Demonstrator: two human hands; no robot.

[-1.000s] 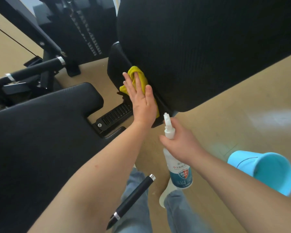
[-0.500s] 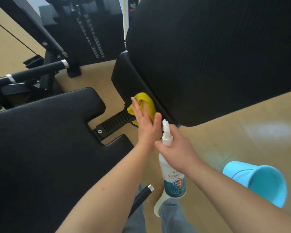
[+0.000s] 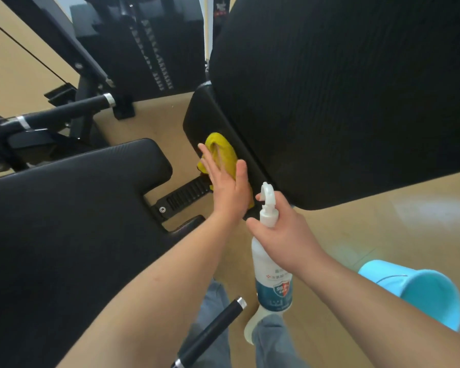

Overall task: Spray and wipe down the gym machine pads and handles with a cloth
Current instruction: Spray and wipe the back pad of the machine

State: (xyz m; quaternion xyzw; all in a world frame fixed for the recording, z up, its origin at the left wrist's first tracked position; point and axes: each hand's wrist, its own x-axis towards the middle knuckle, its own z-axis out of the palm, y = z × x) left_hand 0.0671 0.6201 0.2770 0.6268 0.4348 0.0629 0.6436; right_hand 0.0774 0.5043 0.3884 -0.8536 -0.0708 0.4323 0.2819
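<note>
My left hand lies flat with fingers spread, pressing a yellow cloth against the side edge of a black machine pad. A large black ribbed back pad rises above it at the upper right. My right hand grips the neck of a white spray bottle with a blue label, held upright just right of my left wrist. A wide black seat pad fills the left side.
A light blue bucket stands on the tan floor at the lower right. A black handle with a chrome end juts up near my legs. Another black grip bar and a weight stack stand at the back left.
My left hand slid the cloth down the pad's edge, then back up slightly. The right hand with the bottle stayed close beside it.
</note>
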